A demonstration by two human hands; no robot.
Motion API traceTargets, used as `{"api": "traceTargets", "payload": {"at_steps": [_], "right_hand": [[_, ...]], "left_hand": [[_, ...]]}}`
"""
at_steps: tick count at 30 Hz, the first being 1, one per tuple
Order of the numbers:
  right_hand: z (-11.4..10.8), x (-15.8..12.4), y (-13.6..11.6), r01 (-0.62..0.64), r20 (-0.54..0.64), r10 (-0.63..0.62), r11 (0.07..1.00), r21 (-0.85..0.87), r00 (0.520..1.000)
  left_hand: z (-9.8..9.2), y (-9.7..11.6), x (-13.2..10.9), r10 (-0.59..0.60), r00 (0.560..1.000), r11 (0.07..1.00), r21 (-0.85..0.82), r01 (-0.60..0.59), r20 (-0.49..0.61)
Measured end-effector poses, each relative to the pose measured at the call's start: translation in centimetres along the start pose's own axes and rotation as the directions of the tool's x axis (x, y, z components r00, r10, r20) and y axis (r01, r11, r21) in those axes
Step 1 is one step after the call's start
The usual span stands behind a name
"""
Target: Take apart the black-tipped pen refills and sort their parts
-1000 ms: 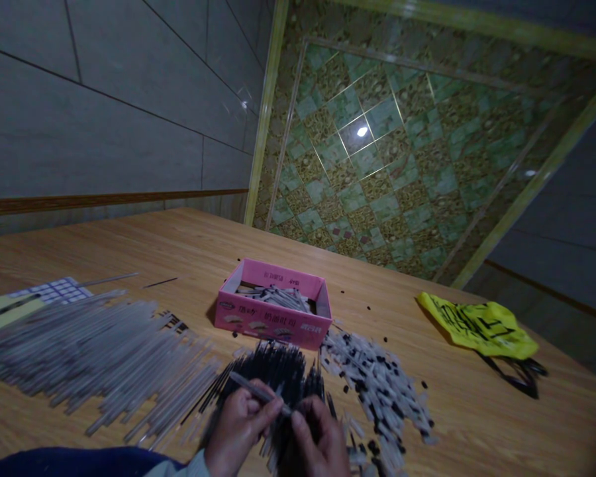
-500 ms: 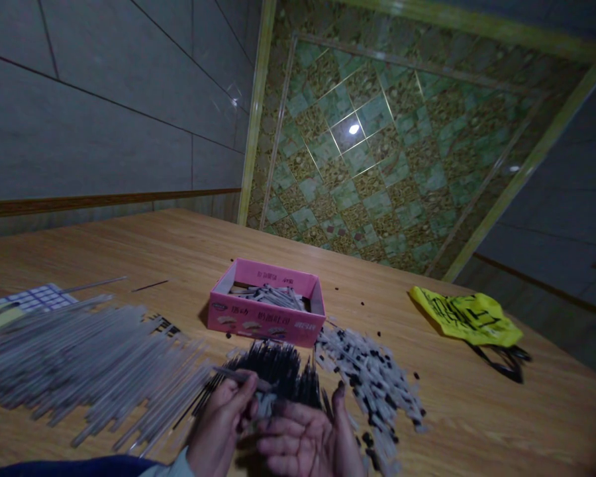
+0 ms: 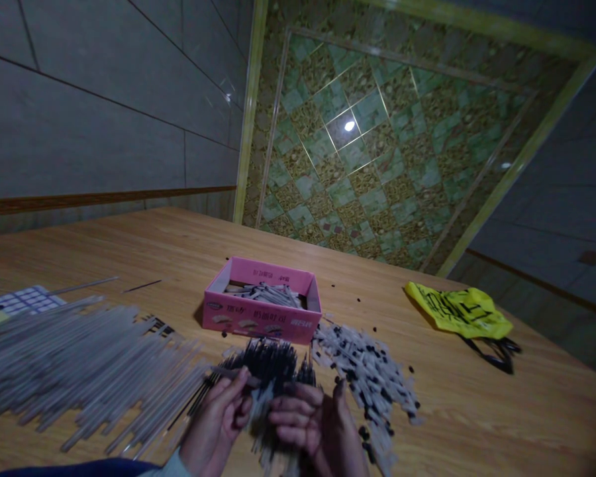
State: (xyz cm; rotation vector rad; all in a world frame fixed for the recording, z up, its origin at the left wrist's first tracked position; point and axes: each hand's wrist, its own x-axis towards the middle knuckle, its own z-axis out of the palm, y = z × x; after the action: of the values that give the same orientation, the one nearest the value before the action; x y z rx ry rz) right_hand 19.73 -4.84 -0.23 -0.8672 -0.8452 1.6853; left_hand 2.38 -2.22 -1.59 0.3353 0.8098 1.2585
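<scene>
My left hand (image 3: 219,412) is closed, a thin grey tube-like stick (image 3: 232,375) pinched between thumb and fingers. Facing it, my right hand (image 3: 315,424) is open, palm turned up, its fingers loosely bent and the thumb apart; I see nothing held there. Beyond and under both hands lies a heap of thin black sticks (image 3: 268,358), partly covered by the fingers. Left of my left hand, long clear tubes (image 3: 94,368) are spread over the table. Small whitish and black plastic pieces (image 3: 367,371) are strewn to the right of my right hand.
Past the black heap stands an open pink box (image 3: 263,319) with grey sticks (image 3: 271,295) inside. A yellow bag (image 3: 459,311) lies at the right of the wooden table (image 3: 144,245), dark straps beside it. A checked cloth (image 3: 27,300) is at the far left.
My hands have drawn slightly apart, the left still pinching the stick. More of the pile between them shows. The whole view has shifted slightly.
</scene>
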Motion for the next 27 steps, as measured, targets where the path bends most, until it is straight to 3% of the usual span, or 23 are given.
{"api": "traceTargets", "payload": {"at_steps": [1,2,3,5,7,9,12,16,18,20,23,27], "right_hand": [[-0.7,0.2,-0.1,0.108,-0.126,-0.131,0.979,-0.173,0.983],[-1.4,0.4,-0.2,0.193,-0.216,-0.291,0.903,-0.384,0.932],[-2.3,0.5,-0.4,0.231,-0.247,-0.45,0.768,-0.597,0.858],[-4.1,0.6,-0.7,0.18,-0.185,-0.651,0.452,-0.874,0.736],[-5.6,0.7,-0.9,0.068,-0.108,-0.678,0.227,-0.972,0.727],[-6.4,0.9,-0.8,-0.014,-0.077,-0.638,0.103,-0.995,0.766],[-6.0,1.0,-0.5,-0.041,-0.059,-0.594,0.044,-0.998,0.803],[-3.7,0.3,-0.7,-0.067,-0.074,-0.496,0.032,-0.997,0.865],[-2.7,-0.5,-1.0,-0.06,-0.065,-0.363,0.026,-0.998,0.93],[-2.2,-1.1,-1.2,0.047,0.041,-0.161,0.035,-0.998,0.986],[-2.2,-1.3,-0.8,0.24,0.247,0.052,0.104,-0.965,0.968],[-2.3,-0.7,0.7,0.299,0.303,0.051,0.072,-0.951,0.952]], "left_hand": [[-0.1,-0.1,0.0,0.001,1.0,1.0,0.002,-0.001,-0.008],[-0.1,-0.1,0.1,-0.001,1.0,1.0,0.01,0.001,-0.016],[-0.2,-0.1,0.1,-0.011,1.0,1.0,0.023,0.012,-0.022],[-0.3,-0.2,0.0,-0.053,0.999,0.997,0.048,0.053,-0.008],[-0.2,-0.2,0.0,-0.102,0.994,0.994,0.053,0.1,0.035],[-0.2,-0.2,0.0,-0.143,0.985,0.99,0.02,0.141,0.099],[-0.1,0.0,0.2,-0.204,0.964,0.968,-0.113,0.225,0.169],[-0.1,0.3,0.5,-0.229,0.96,0.917,-0.296,0.268,0.162],[-0.1,0.4,0.5,-0.215,0.965,0.908,-0.334,0.254,0.151],[-0.2,0.4,0.5,-0.203,0.967,0.905,-0.347,0.244,0.151],[-0.4,0.3,0.6,-0.205,0.964,0.902,-0.35,0.254,0.17],[-0.5,0.3,0.7,-0.209,0.961,0.898,-0.354,0.262,0.18]]}}
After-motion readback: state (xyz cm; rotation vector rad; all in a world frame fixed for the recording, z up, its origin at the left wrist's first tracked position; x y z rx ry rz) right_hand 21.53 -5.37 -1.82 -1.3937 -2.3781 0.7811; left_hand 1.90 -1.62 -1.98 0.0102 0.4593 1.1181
